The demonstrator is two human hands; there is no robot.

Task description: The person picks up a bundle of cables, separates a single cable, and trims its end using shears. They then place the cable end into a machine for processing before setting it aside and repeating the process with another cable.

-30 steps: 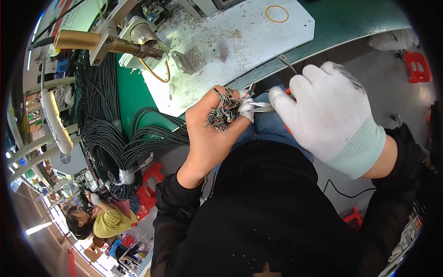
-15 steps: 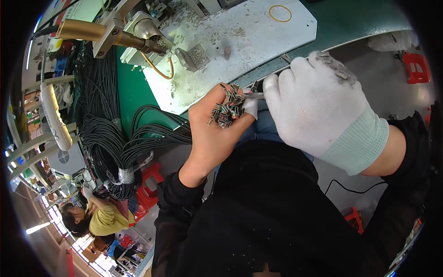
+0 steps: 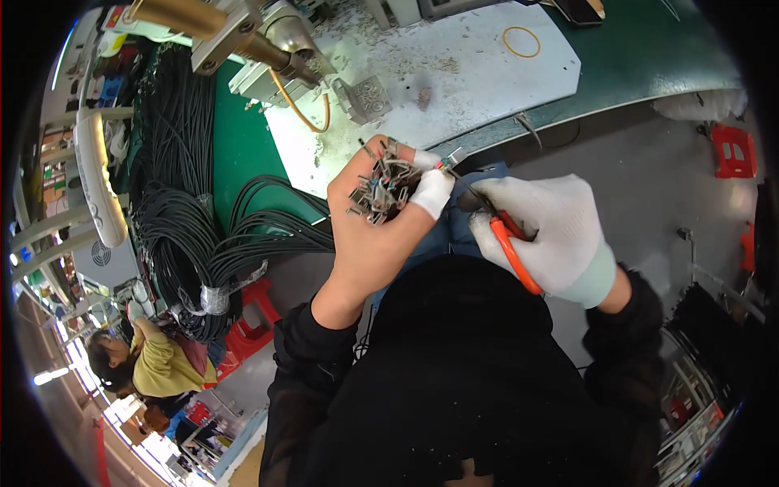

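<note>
My left hand (image 3: pixel 361 252), bare but for white covers on the thumb and a finger, is closed around a bunch of cable ends with small metal connectors (image 3: pixel 380 191). One metal connector (image 3: pixel 457 157) with coloured wires sticks out between the covered thumb and finger. In a white knitted glove, my right hand (image 3: pixel 564 223) grips orange-handled pliers (image 3: pixel 514 256). Their dark jaws point toward that connector; whether they touch it I cannot tell. Black cables (image 3: pixel 280 215) run left from behind my left hand.
A machine with a brass-coloured cylinder (image 3: pixel 182 16) stands over a white plate (image 3: pixel 462 89) strewn with scraps. A yellow rubber band (image 3: pixel 521 42) lies there. Coiled black cables (image 3: pixel 174 243) hang at the left. Red stools (image 3: pixel 733 150) stand on the floor. A person in yellow (image 3: pixel 170 357) works at lower left.
My right hand has moved down and turned, bringing the orange pliers' handles into view. A connector now sticks out from my left fingertips. The view has shifted slightly.
</note>
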